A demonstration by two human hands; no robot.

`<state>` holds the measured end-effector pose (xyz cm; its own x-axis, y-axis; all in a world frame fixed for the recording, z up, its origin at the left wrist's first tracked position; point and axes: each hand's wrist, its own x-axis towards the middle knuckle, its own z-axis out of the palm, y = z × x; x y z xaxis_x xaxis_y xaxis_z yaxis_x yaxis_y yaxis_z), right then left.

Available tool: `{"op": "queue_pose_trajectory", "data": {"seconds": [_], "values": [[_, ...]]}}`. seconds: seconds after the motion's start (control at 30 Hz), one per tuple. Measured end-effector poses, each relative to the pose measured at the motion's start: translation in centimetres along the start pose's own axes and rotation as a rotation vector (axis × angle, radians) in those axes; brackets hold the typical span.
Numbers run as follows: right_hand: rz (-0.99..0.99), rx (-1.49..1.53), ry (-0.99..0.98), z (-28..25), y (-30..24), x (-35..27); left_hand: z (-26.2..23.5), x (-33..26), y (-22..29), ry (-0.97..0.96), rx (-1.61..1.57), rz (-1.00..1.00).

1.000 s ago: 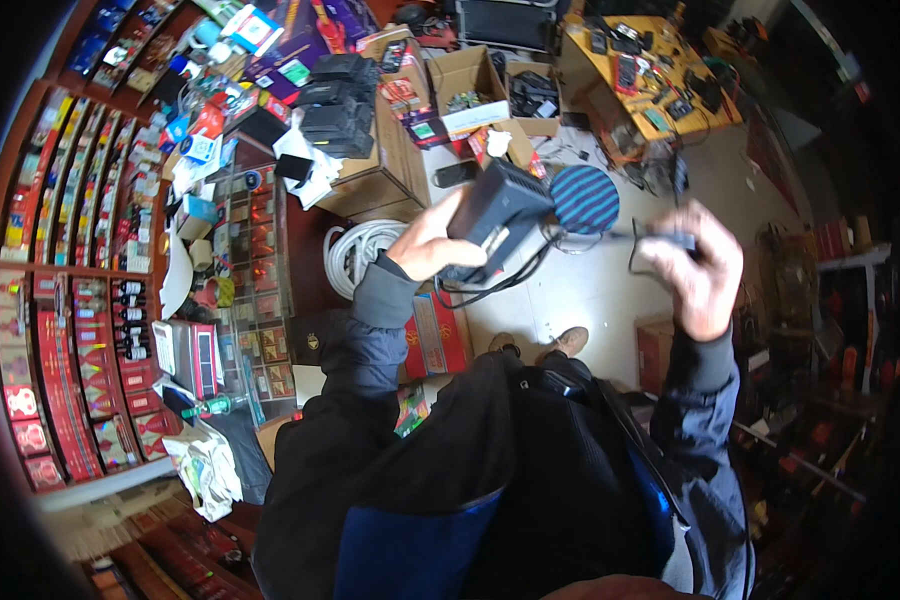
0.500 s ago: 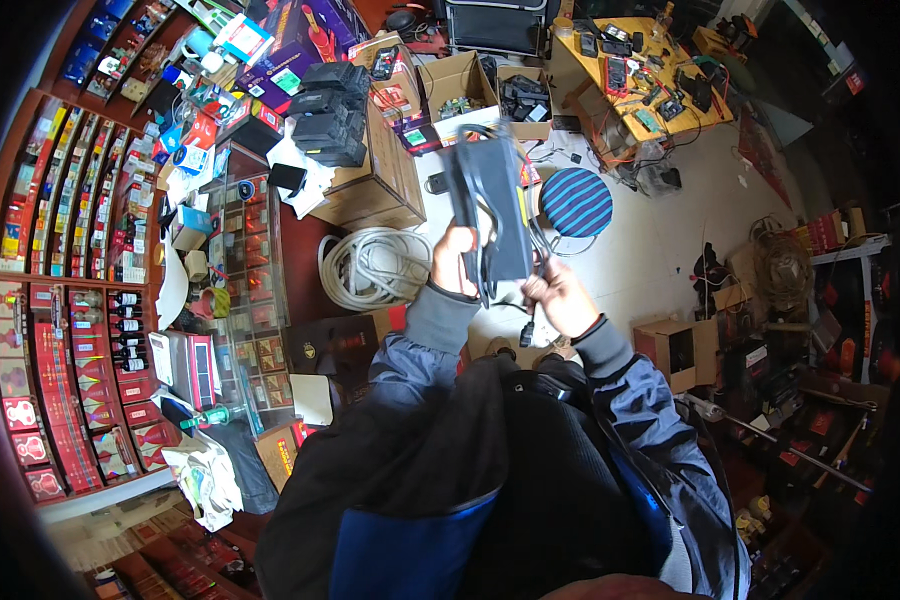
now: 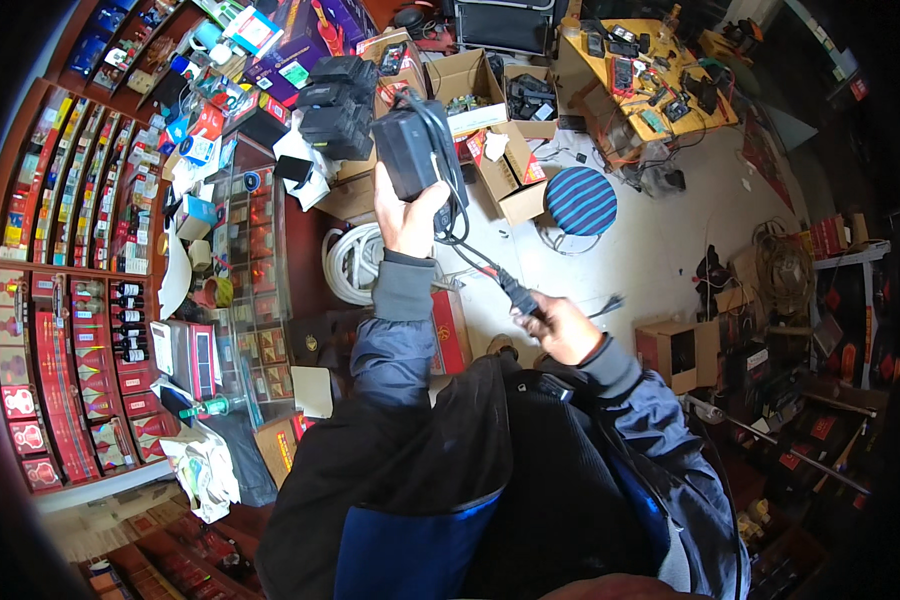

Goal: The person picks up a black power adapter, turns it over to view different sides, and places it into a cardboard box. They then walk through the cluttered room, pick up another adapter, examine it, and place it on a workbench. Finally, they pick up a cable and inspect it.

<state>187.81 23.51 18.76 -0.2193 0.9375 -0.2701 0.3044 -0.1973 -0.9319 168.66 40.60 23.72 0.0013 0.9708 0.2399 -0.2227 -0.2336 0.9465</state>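
My left hand (image 3: 407, 218) is wrapped round a black power adapter (image 3: 404, 150), a rectangular brick held up near the stacked black units. Its black cable (image 3: 451, 190) is looped along the right side of the brick. From there the cable runs down to a black plug end (image 3: 518, 296), which my right hand (image 3: 567, 328) grips between thumb and fingers. A short loose cable end sticks out to the right of that hand. Which kind of plug or connector it is cannot be made out.
Stacked black units (image 3: 338, 108) stand beyond my left hand. Open cardboard boxes (image 3: 511, 172) lie ahead, beside a striped round stool (image 3: 581, 201). A yellow workbench (image 3: 660, 75) holds tools and devices. A coiled white hose (image 3: 349, 266) and a glass display counter (image 3: 260, 240) are at the left.
My left hand has carried the adapter left. My right hand has drawn the plug end away to the lower right, stretching the cable between the hands. The cardboard box behind has come into sight.
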Motion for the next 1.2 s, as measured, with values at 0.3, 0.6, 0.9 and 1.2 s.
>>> {"op": "queue_pose_trajectory", "data": {"seconds": [0.3,0.6,0.9,1.2], "values": [[-0.608,-0.367,0.291,-9.8,-8.8,0.5,-0.5,-3.9,-1.0,-0.855,0.091,-0.451],[-0.335,0.238,0.313,-11.8,-0.9,2.0,0.5,-9.2,-4.6,-0.845,-0.682,-1.016],[-0.213,0.447,0.471,-1.9,4.3,1.5,3.5,-9.8,-7.0,-0.321,-0.715,-0.941],[-0.286,0.094,0.269,-1.7,4.6,-0.8,4.1,-10.5,-7.3,-0.137,-0.761,-0.932]]}}
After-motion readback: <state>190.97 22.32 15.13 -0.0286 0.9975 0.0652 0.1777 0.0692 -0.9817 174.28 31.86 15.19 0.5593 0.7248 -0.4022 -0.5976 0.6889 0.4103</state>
